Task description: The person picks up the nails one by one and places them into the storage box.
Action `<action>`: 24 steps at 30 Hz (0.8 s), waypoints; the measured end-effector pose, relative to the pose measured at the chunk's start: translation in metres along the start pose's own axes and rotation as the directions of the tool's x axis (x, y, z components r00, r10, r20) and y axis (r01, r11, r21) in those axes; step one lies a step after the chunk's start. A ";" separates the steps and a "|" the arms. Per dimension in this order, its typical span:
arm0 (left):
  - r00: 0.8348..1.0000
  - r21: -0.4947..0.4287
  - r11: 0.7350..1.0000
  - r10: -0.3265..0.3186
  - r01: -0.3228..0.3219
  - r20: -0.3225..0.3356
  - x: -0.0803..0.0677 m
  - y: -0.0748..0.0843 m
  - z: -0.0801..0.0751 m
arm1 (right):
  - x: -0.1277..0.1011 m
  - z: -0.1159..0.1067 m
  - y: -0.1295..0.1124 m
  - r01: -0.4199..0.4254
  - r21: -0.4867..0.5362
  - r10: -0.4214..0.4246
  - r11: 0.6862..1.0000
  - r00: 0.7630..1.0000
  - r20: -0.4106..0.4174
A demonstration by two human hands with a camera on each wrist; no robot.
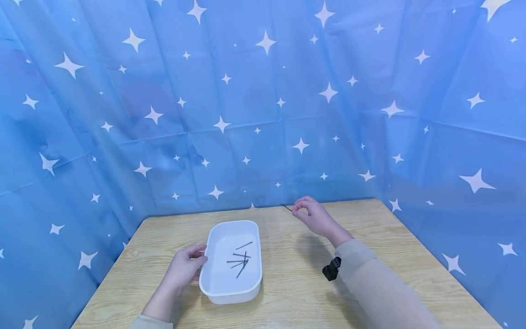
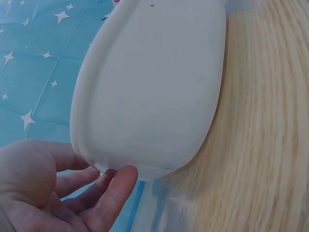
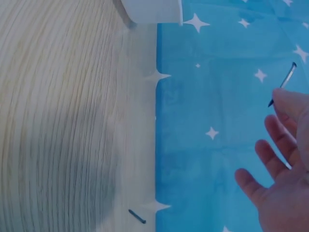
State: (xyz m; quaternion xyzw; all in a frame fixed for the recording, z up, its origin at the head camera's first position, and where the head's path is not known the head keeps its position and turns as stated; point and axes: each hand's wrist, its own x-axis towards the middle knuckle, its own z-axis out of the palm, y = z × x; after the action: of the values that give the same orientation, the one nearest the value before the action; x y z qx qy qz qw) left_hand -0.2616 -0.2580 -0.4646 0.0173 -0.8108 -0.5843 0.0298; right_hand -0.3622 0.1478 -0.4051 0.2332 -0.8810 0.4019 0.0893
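Right hand (image 1: 314,215) raised near the far edge of the wooden table (image 1: 370,274), thumb and forefinger pinching a thin dark nail (image 3: 282,89); other fingers spread loose in the right wrist view. Left hand (image 1: 183,269) resting against the left wall of the white tray (image 1: 213,283), fingers lightly curled on its rim, more steadying than clamping; in the left wrist view, fingertips (image 2: 118,186) just under the tray's near corner. Inside the tray, a small heap of nails (image 1: 239,261), some crossed over one another. One more short dark nail (image 3: 137,216) lying on the table by the foot of the blue starred curtain (image 1: 263,114), well apart from the tray. Small black device (image 1: 332,268) strapped at the right wrist, above a beige sleeve. Judged from these views: carrying a picked nail over to the tray. Best done by keeping the pinch firm near the middle of the shank, point turned away from the fingers, moving low over the table toward the tray, and letting go only once well inside the rim, close above the heap, so nothing bounces out. Steadying pressure from the left hand worth keeping, light enough not to tip the tray.
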 end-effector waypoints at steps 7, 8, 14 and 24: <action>1.000 0.013 1.000 0.002 -0.002 -0.005 0.000 0.000 0.000 | 0.005 0.009 -0.006 0.018 -0.004 -0.018 1.000 1.000 0.002; 1.000 0.013 1.000 0.001 -0.001 -0.006 0.000 0.000 0.000 | 0.006 0.010 -0.006 0.022 -0.001 -0.022 1.000 1.000 0.003; 1.000 0.006 1.000 -0.001 0.001 -0.003 0.000 0.000 0.000 | 0.009 0.020 -0.012 0.033 0.012 -0.033 0.999 0.999 0.014; 1.000 -0.006 1.000 -0.002 0.002 0.001 0.000 0.000 0.000 | 0.011 0.038 -0.026 0.036 0.010 -0.037 0.999 0.998 0.058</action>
State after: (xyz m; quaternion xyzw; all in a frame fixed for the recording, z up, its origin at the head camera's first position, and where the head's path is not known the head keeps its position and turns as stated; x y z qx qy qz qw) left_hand -0.2618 -0.2578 -0.4650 0.0174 -0.8091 -0.5867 0.0288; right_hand -0.3577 0.1012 -0.4088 0.2612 -0.8769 0.3974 0.0700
